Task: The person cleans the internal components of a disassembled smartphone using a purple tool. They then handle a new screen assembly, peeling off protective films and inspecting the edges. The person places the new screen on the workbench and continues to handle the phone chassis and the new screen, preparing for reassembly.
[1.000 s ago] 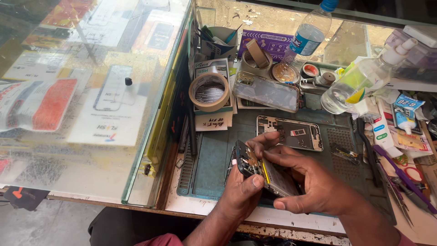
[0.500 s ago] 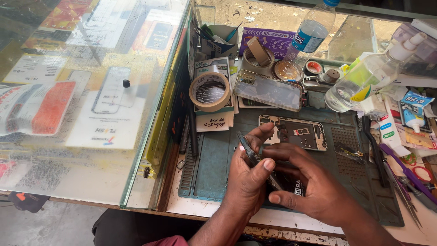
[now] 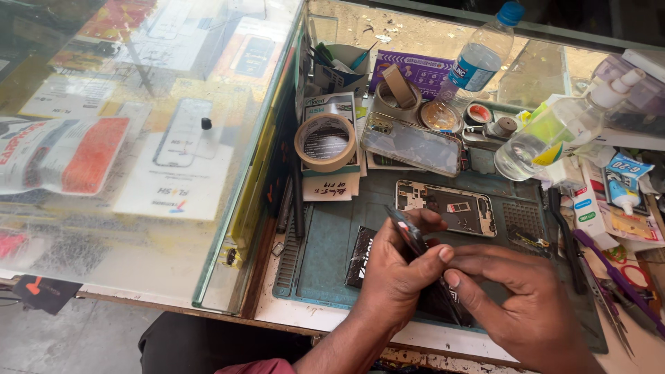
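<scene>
My left hand [image 3: 398, 273] grips a thin dark phone panel [image 3: 409, 232] on edge, thumb and fingers pinching its upper part. My right hand [image 3: 519, 298] meets it from the right, fingertips touching the panel near the left thumb. Both hands hover over a teal work mat [image 3: 325, 242]. Just beyond them lies an opened phone frame [image 3: 447, 206] with its inner parts showing. A flat black rectangular part [image 3: 360, 255] lies on the mat under my left hand.
A tape roll [image 3: 325, 142] and a phone in a clear case [image 3: 412, 144] lie behind the mat. Two plastic bottles [image 3: 478, 62] [image 3: 554, 131], small tins, glue tubes and tweezers [image 3: 609, 305] crowd the right side. A glass display counter [image 3: 138, 138] fills the left.
The view has shifted closer. My hands have turned the dark panel more upright and moved slightly right, with the right fingertips now at the panel's edge.
</scene>
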